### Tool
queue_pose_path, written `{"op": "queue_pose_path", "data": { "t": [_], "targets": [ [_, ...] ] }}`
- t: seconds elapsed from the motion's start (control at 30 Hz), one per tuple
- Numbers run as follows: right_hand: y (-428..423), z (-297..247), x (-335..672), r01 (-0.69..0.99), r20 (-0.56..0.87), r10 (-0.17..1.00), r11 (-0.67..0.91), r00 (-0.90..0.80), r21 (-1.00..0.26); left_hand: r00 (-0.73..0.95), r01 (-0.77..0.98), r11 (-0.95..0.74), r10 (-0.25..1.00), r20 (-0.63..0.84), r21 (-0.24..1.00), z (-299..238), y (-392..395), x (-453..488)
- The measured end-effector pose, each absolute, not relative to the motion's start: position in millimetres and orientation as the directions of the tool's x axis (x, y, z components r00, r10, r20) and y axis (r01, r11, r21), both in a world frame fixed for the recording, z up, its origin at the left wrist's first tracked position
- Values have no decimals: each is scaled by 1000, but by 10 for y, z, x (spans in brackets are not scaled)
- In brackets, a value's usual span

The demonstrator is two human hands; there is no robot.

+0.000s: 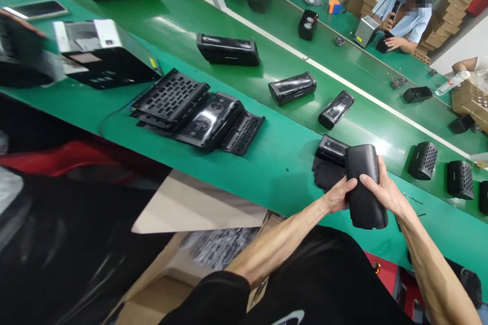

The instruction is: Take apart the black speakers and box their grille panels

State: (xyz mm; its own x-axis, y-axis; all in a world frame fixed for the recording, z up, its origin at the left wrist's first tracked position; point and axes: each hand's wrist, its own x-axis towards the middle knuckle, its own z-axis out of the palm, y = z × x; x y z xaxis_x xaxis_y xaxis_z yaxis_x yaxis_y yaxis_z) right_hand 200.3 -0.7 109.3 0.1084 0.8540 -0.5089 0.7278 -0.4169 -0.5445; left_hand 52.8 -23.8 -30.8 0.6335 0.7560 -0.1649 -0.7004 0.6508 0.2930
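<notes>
black casing (365,200), gripped by both hands (339,196), partly hides a glossy unit (331,148) on the green bench (263,180).

A long, smooth green worktop (282,137) slants across the view. On it lie a pale-rimmed rectangular phone (36,9), a boxy silver-and-black device (109,63) and an overlapping group — perforated black panels (173,94) with a glossy black rounded housing (211,119). A tiny dark scrap (287,169) lies apart; farther right rests a small shiny black case (331,148). Alongside, a glossy green strip (381,127) carries several black, rounded, speaker-shaped units (293,87) — none touching.
</notes>
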Motion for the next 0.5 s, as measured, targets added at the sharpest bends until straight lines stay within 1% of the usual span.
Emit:
{"op": "queue_pose_path", "data": {
  "t": [0.1, 0.13, 0.2, 0.3, 0.37, 0.43, 0.5],
  "targets": [
    [8, 1108, 2045, 750, -513, 852, -405, 103, -522, 658, -661, 691, 721, -218, 291, -260, -244, 550],
    [-7, 1116, 2072, 748, -508, 856, -398, 95, -531, 649, -666, 688, 725, -230, 289, -230, -240, 554],
    [-111, 1118, 2138, 719, -473, 879, -367, 60, -591, 611, -697, 657, 754, -241, 286, -155, -222, 557],
    [-457, 1031, 2197, 666, -331, 943, -273, 41, -695, 497, -766, 570, 819, -288, 298, -37, -182, 564],
    [-723, 899, 2172, 681, -202, 973, -225, 115, -696, 406, -797, 511, 848, -339, 322, 24, -162, 589],
    [-906, 751, 2113, 701, -70, 973, -207, 218, -682, 340, -805, 476, 859, -382, 354, 62, -160, 638],
    [-968, 655, 2069, 691, 3, 962, -193, 272, -697, 302, -793, 466, 860, -411, 393, 69, -177, 689]
  ]
}}
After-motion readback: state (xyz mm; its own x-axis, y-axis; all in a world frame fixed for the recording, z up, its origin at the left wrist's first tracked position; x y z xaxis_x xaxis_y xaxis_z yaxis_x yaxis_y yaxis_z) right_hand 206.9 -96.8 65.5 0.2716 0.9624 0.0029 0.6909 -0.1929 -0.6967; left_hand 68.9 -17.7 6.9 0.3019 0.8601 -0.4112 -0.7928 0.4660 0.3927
